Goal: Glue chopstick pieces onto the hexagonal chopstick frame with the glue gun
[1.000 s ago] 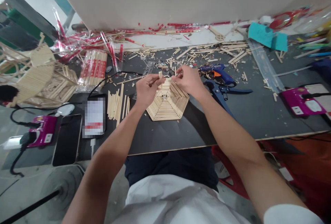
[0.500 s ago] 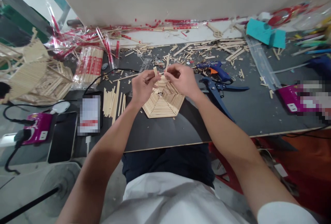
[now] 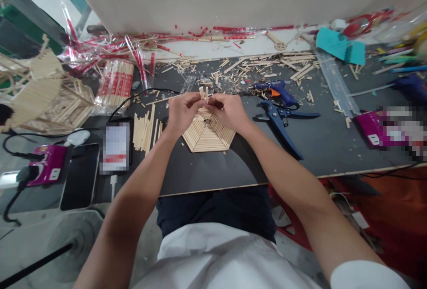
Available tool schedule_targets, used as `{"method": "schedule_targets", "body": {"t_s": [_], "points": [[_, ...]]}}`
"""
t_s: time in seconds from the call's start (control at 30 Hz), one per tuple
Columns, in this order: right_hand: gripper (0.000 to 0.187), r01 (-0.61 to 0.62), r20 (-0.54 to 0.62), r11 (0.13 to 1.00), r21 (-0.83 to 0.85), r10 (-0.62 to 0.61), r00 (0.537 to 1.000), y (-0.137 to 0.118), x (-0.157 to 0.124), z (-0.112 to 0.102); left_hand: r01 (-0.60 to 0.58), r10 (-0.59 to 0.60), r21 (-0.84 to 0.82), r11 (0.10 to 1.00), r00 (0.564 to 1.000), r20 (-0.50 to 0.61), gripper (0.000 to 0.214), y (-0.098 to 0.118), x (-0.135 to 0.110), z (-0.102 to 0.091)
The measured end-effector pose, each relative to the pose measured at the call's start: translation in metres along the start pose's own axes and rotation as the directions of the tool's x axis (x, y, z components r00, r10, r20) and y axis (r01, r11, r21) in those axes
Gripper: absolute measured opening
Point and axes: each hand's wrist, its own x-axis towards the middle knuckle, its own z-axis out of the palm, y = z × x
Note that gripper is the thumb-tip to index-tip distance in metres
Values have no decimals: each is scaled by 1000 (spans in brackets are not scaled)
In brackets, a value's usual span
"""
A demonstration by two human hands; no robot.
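The left hand and the right hand met nearly fingertip to fingertip; the left was pinched shut on one pale stick, the right on another stick, and both tips stood up side by side above the fingers; how far down they reached, I could not tell. Just below the grip, flat on the dark table, lay the panel; it was pale wood, angular in outline, built of straight sticks in nested rows that shortened toward a small dark hole in the middle, with seams running out to its corners; the hands covered part of its far side.

Left of the grip lay a loose batch of sticks, and beyond it a pack with red bands; pale marks showed on the red, too small to read. Farther left, the phone had a screen blurred into coarse squares, with a reddish strip low down; right of the grip lay the blue glue gun and, nearer the body, the blue cutter.
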Motion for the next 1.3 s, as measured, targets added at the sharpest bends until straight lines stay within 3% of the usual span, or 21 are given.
{"method": "schedule_targets", "body": {"t_s": [0.3,0.47,0.7,0.8,0.93,1.03,1.13,1.2,1.3], "points": [[26,28,-59,999,-15,-29,998,3,1,4,-41,41,1,999,999,-8,17,-2,0,0],[21,73,-130,997,14,-71,989,13,3,10,36,-37,-76,996,999,-4,15,-1,1,0],[20,83,-135,997,9,-81,987,15,4,10,152,-151,-176,973,988,17,12,4,3,1],[18,122,-131,992,-28,-125,983,13,4,9,150,-149,-138,979,989,18,15,8,2,1],[20,226,-105,969,-100,-236,966,7,2,9,37,-37,2,999,998,46,22,19,0,-7],[29,230,-68,966,-117,-238,969,3,-1,7,104,-113,114,988,991,74,25,34,-3,-27],[29,214,-21,965,-151,-219,975,3,-3,3,224,-274,343,912,956,105,19,51,-8,-61],[23,199,-11,964,-178,-204,979,6,-4,-1,273,-389,571,775,917,90,18,60,-14,-86],[23,176,-30,965,-195,-185,982,9,-4,-4,343,-522,772,534,853,-18,22,66,-25,-113]]}}
